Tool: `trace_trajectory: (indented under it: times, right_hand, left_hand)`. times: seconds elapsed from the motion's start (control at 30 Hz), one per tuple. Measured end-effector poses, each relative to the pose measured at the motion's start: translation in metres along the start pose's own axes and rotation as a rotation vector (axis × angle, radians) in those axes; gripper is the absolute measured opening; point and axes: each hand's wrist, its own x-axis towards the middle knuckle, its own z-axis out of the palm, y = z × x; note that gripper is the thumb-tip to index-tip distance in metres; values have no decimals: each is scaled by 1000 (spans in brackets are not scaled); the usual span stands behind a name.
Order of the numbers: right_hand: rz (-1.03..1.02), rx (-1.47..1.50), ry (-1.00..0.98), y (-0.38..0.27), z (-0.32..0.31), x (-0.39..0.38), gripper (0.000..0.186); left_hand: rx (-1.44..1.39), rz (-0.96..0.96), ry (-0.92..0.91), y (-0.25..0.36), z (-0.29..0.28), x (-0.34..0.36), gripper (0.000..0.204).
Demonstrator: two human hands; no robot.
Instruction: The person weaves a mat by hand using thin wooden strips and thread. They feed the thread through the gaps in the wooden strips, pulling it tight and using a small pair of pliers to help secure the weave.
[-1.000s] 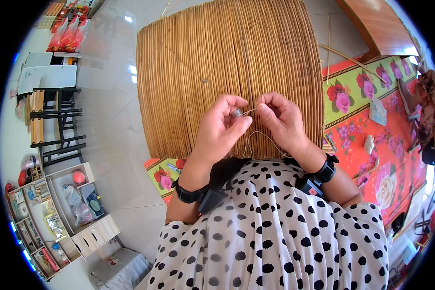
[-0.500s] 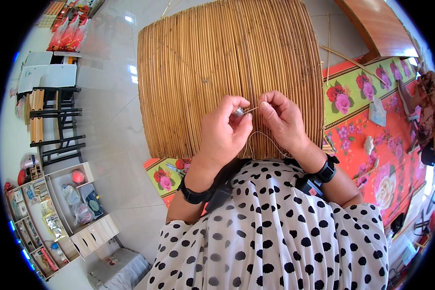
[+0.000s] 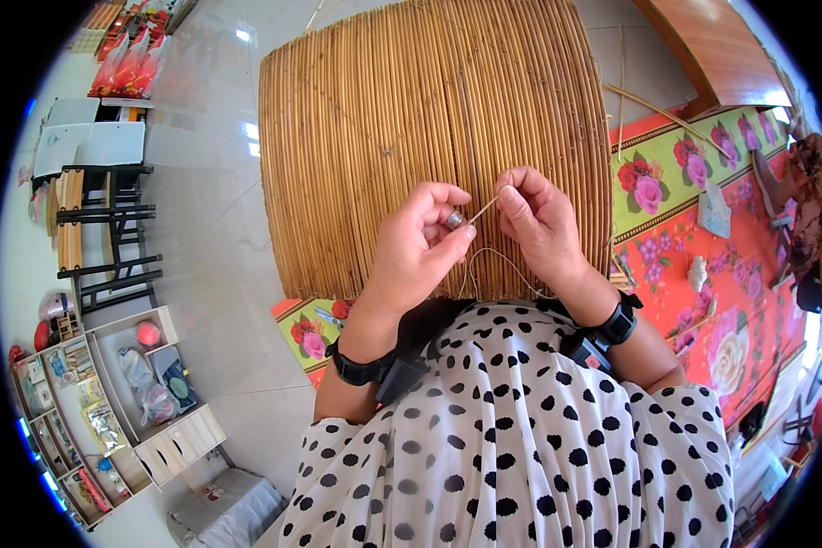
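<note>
- Right hand (image 3: 543, 224): grip pinching one end of a thin, straight, pale tan strand (image 3: 485, 209) between thumb and forefinger.
- Left hand (image 3: 416, 245): forefinger tip apart from thumb; strand runs down to the thumb tip. Cannot tell whether it is pinched there; contact partly hidden.
- Silver-grey metal band (image 3: 454, 220) on a curled finger of left hand.
- Strand position: slanting between both hands, above a large brown panel of parallel reed stalks (image 3: 356, 137).
- Thin cream cord (image 3: 508, 255): looped over panel's near part, below the hands.
- Red-and-green floral mat (image 3: 653, 297): right of panel.
</note>
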Motion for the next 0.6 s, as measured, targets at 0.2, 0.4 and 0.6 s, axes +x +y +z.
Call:
trace_trajectory:
  times: [0.2,0.4,0.6]
  right_hand:
    - [-17,26,2,1,-1,0,10]
    - [-104,1,13,4,0,-2,8]
    - [-106,-79,-32,3,2,-2,17]
  left_hand:
    - [132,48,16,1,5,1,7]
    - [-278,170,129,-14,0,10,7]
    - [-544,195,155,-9,-1,14,8]
